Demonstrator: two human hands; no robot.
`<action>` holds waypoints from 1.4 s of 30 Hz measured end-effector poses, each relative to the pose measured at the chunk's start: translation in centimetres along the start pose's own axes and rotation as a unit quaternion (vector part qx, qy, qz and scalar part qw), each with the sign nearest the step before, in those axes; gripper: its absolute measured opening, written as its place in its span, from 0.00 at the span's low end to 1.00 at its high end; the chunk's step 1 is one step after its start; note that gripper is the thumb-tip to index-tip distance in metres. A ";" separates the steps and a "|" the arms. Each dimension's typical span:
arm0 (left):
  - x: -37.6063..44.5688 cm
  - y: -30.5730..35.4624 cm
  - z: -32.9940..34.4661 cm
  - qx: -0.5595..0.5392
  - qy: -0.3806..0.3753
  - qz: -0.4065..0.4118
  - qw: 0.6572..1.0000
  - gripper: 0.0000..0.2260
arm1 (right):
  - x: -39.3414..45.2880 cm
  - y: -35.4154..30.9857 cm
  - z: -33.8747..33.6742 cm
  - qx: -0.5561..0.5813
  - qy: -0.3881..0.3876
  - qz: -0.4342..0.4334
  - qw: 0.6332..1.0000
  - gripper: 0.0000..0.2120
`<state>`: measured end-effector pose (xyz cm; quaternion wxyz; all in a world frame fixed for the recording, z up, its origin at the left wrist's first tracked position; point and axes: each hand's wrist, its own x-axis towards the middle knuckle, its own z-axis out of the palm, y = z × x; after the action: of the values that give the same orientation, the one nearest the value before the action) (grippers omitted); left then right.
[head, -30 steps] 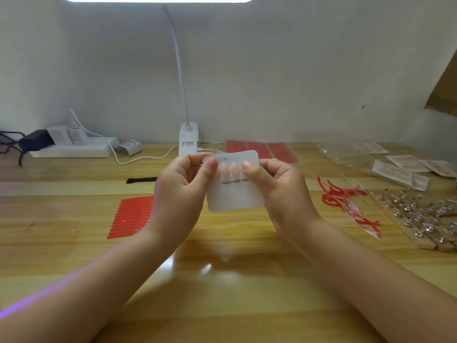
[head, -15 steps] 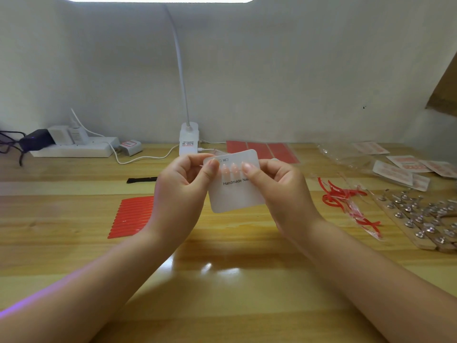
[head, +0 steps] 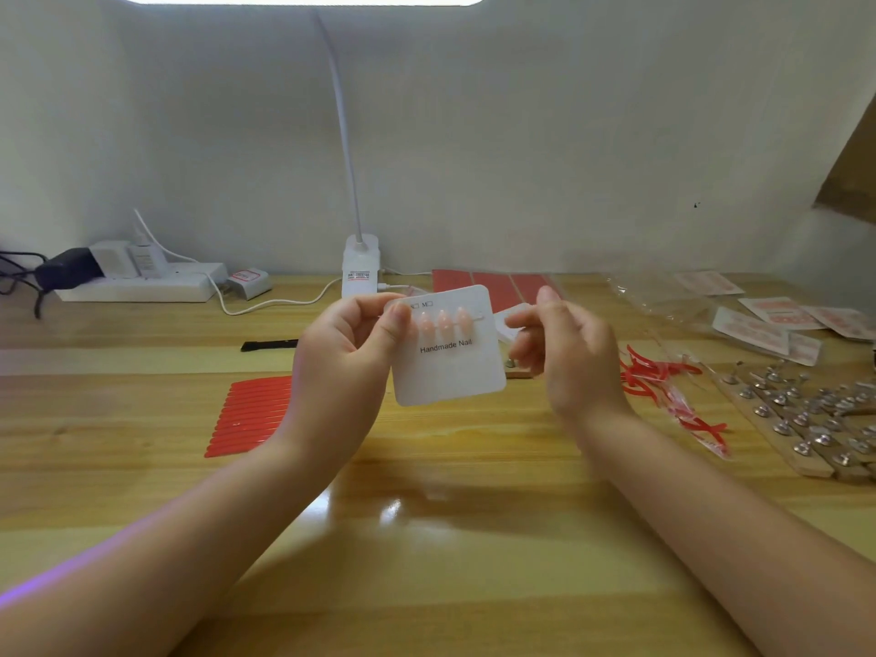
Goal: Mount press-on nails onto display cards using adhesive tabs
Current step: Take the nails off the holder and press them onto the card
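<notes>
The right hand (head: 576,358) has let go of the display card (head: 448,346) and now hangs just beside it, fingers loosely curled, holding nothing visible. The left hand (head: 343,360) alone pinches the card's edge, thumb on front. Three glossy peach nails (head: 443,322) sit in a row on the matte white, round-cornered card; probably the next nail follows.

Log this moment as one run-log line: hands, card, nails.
left hand: pinches white square "Handmade Nail" display card | right hand: off card, fingers loosely curled | pale pink press-on nails: three visible, mounted in a row
</notes>
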<state>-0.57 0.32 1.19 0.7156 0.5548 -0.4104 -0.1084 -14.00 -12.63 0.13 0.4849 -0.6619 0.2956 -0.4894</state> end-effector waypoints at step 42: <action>-1.9 -3.1 0.6 0.477 -0.120 0.110 0.863 0.08 | 1.5 3.9 -1.0 -0.417 -0.041 -0.147 0.896 0.08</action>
<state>-1.28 0.00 -2.41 0.3155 0.7622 -0.5535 0.1146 -14.08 -15.69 -2.88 0.0985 -0.8587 0.3522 -0.3591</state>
